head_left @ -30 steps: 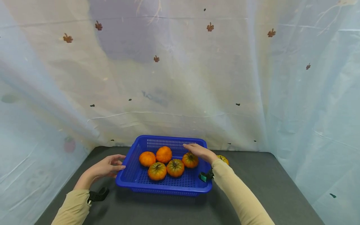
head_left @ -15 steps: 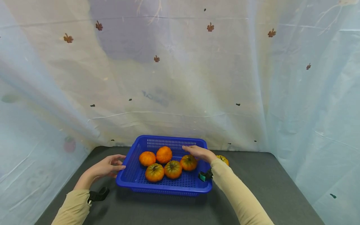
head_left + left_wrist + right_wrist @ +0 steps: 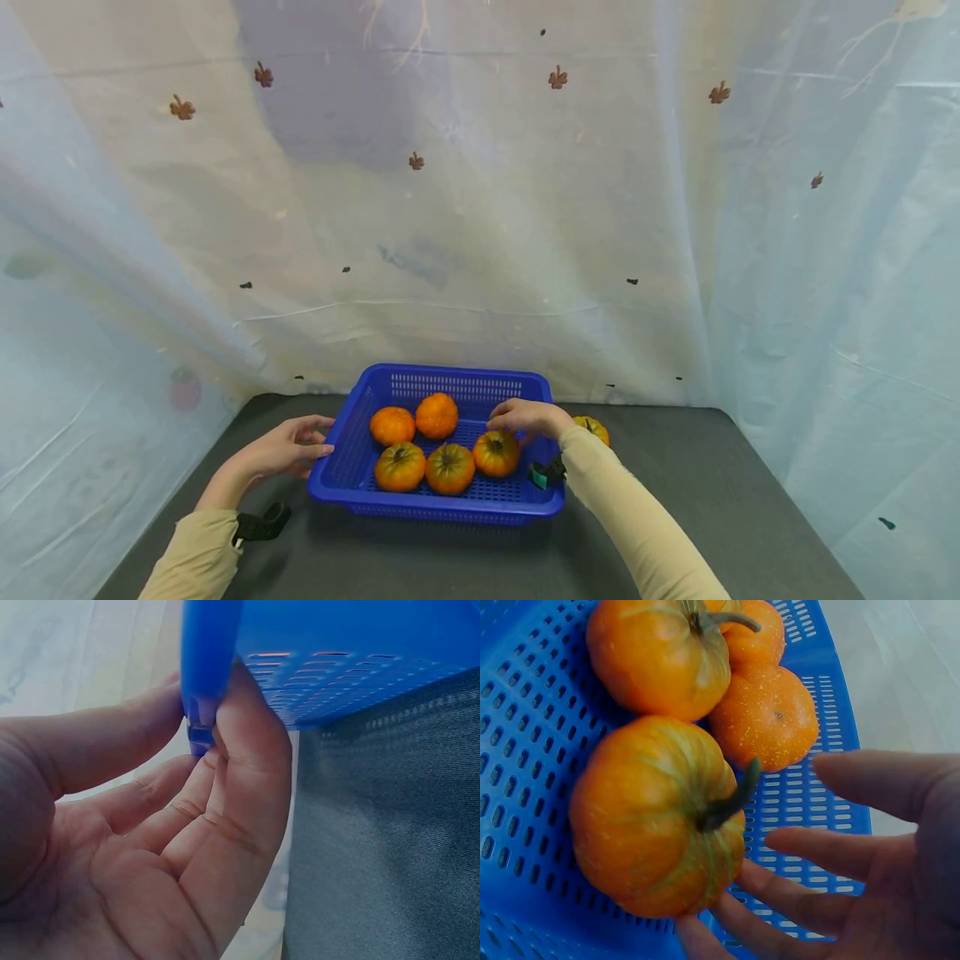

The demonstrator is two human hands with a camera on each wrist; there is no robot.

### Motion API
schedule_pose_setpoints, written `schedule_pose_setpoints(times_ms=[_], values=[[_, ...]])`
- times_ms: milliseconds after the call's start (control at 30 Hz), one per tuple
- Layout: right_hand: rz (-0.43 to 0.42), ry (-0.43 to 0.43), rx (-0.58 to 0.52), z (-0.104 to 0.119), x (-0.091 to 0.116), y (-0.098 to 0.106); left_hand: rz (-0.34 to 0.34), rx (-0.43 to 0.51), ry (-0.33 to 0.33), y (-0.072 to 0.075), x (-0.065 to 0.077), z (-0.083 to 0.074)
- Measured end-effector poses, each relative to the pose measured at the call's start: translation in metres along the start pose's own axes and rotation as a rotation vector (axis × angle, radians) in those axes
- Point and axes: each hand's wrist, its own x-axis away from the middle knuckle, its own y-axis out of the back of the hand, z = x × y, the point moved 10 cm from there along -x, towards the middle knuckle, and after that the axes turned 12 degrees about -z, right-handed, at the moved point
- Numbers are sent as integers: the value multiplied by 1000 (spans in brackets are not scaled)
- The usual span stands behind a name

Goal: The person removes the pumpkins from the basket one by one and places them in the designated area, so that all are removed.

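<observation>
A blue plastic basket (image 3: 480,512) with slotted walls stands on the dark tabletop in the head view. My left hand (image 3: 276,454) pinches its left rim (image 3: 210,652) between thumb and fingers. Inside the basket my right hand (image 3: 528,417) is at the right-hand pumpkin (image 3: 497,454). In the right wrist view its spread, mostly straight fingertips touch the side of that green-streaked orange pumpkin (image 3: 656,817). To its left sit two similar pumpkins (image 3: 450,469), in a row along the front. Behind them are two plainer orange pumpkins (image 3: 437,416).
Another yellow-green pumpkin (image 3: 593,429) lies on the table outside the basket, partly hidden by the right sleeve. The dark grey table (image 3: 697,500) is bordered by a pale hanging sheet (image 3: 480,250) at the back and sides.
The three streaked pumpkins have shifted left and toward the near side of the basket. My right hand has come down and nearer with them. The left hand stays at the rim.
</observation>
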Motion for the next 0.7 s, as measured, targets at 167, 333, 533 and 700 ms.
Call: schedule_pose_setpoints(times_ms=[167, 333, 533, 700], values=[[50, -30, 15, -4, 3, -6, -7, -1, 4, 0, 0, 1], [93, -15, 64, -4, 3, -14, -6, 1, 3, 1, 0, 2], [132, -24, 103, -6, 3, -20, 3, 10, -1, -1, 0, 1], [152, -38, 95, -6, 6, -21, -2, 3, -1, 0, -1, 1]])
